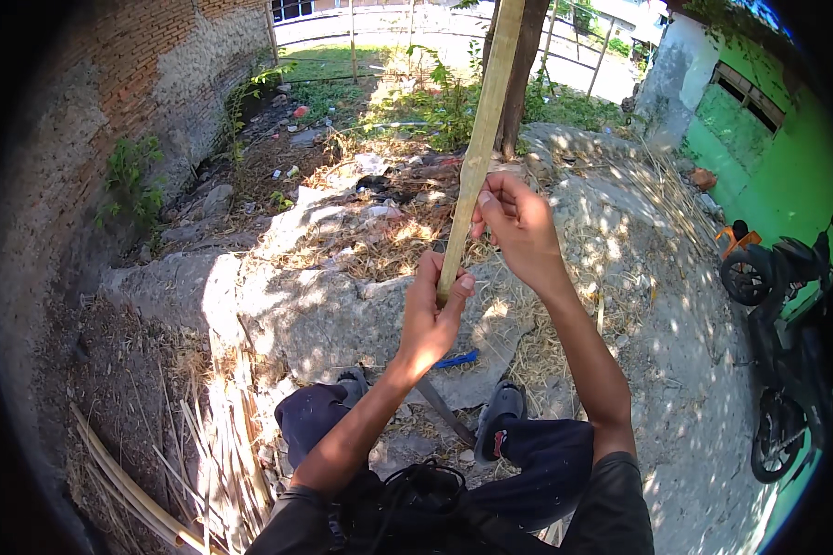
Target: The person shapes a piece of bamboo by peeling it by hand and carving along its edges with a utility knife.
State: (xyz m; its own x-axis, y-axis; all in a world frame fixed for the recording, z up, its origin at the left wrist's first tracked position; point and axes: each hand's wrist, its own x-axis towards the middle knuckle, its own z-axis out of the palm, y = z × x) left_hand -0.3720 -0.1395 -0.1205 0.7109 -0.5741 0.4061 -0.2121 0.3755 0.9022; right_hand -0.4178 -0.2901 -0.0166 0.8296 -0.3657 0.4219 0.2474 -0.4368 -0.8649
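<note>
A long, pale bamboo strip (481, 139) rises from my hands toward the top of the view, leaning slightly right. My left hand (432, 314) is closed around its lower end, thumb on the right side. Higher up, my right hand (520, 227) has thumb and fingers pinched together against the strip's right edge. Whatever lies between those fingertips is too small to make out. Below, between my feet, a dark, flat, blade-like piece (444, 412) lies on the ground. A small blue object (455, 359) is beside it.
Split bamboo strips (217, 453) and curved poles (125, 481) lie at lower left. A tree trunk (522, 83) stands behind the strip. Dry litter (389, 231) covers rough concrete (315, 324). A brick wall (111, 102) bounds the left; a black motorbike (782, 314) is parked right.
</note>
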